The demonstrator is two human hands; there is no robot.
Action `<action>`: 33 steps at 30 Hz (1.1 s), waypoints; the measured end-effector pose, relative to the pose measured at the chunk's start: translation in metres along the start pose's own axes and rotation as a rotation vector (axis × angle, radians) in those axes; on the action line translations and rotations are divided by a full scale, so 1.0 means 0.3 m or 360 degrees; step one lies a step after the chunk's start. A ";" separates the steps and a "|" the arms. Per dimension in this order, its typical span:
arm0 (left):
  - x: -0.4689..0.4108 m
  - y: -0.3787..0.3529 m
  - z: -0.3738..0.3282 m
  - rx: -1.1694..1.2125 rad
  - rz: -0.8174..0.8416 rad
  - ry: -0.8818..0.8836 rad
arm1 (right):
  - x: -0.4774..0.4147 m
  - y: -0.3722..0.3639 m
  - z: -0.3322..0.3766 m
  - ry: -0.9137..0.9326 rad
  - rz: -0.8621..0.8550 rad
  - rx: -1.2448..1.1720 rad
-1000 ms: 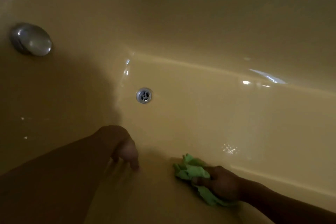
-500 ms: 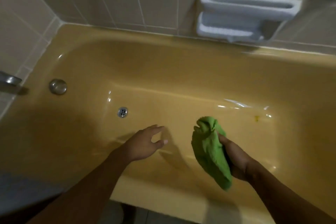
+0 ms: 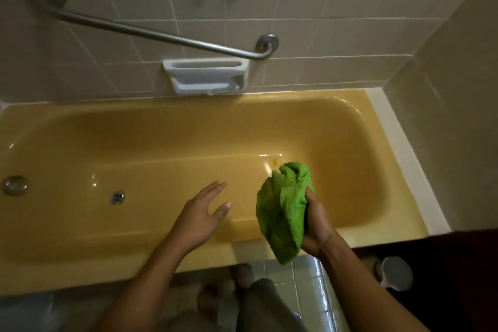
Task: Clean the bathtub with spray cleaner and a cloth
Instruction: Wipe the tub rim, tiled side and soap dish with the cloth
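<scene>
Gripping bunched green cloth (image 3: 283,213) in right hand (image 3: 316,226) above yellow tub (image 3: 161,143), left hand (image 3: 200,213) hovering beside it, fingers spread, holding nothing, drain (image 3: 117,197) lying further left.

The yellow bathtub (image 3: 80,264) bears a round drain (image 3: 117,197) and a small yellow spot (image 3: 275,162).
</scene>
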State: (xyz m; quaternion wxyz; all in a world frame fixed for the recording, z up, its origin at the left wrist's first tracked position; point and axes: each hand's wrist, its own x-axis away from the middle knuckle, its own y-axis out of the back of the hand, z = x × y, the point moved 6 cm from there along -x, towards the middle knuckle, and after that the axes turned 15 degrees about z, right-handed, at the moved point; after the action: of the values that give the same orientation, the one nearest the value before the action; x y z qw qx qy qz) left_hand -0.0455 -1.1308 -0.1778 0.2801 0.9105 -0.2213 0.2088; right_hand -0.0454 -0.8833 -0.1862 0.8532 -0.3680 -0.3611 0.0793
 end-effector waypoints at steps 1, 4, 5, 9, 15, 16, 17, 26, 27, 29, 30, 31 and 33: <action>0.010 -0.019 -0.038 -0.0006 0.0011 -0.0031 | 0.050 0.012 0.009 0.0065 -0.0002 -0.0061; 0.054 -0.084 -0.135 -0.0034 0.0058 -0.0128 | 0.195 0.050 0.023 0.0244 -0.0037 -0.0183; 0.068 -0.108 -0.164 -0.0061 0.0086 -0.0158 | 0.241 0.062 0.026 0.0313 -0.0046 -0.0214; 0.112 -0.216 -0.256 -0.0166 0.0224 -0.0246 | 0.400 0.137 0.030 0.0537 -0.0114 -0.0332; 0.096 -0.381 -0.383 -0.0350 0.0349 -0.0339 | 0.598 0.291 0.083 0.0769 -0.0209 -0.0407; 0.086 -0.417 -0.405 -0.0378 0.0366 -0.0346 | 0.630 0.329 0.095 0.0783 -0.0232 -0.0404; 0.074 -0.456 -0.432 -0.0400 0.0380 -0.0355 | 0.665 0.374 0.110 0.0797 -0.0270 -0.0408; -0.183 -0.959 -0.661 -0.0503 0.0521 -0.0324 | 0.943 0.871 0.334 0.0768 -0.0549 -0.0362; -0.223 -1.022 -0.681 -0.0513 0.0545 -0.0318 | 0.960 0.926 0.367 0.0755 -0.0583 -0.0320; -0.314 -1.140 -0.711 -0.0526 0.0582 -0.0318 | 0.971 1.026 0.437 0.0715 -0.0645 -0.0198; -0.362 -1.193 -0.720 -0.0540 0.0592 -0.0320 | 0.963 1.077 0.473 0.0704 -0.0719 -0.0107; -0.409 -1.241 -0.723 -0.0561 0.0598 -0.0318 | 0.949 1.123 0.504 0.0689 -0.0795 -0.0006; -0.505 -1.328 -0.718 -0.0595 0.0602 -0.0302 | 0.893 1.212 0.562 0.0629 -0.0914 0.0218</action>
State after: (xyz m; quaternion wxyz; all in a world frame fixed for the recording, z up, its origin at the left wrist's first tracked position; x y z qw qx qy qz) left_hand -0.0171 -0.6609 -0.2578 0.3773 0.8009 -0.4473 0.1267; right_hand 0.0830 -0.4191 -0.2070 0.9168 -0.2017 -0.2715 -0.2125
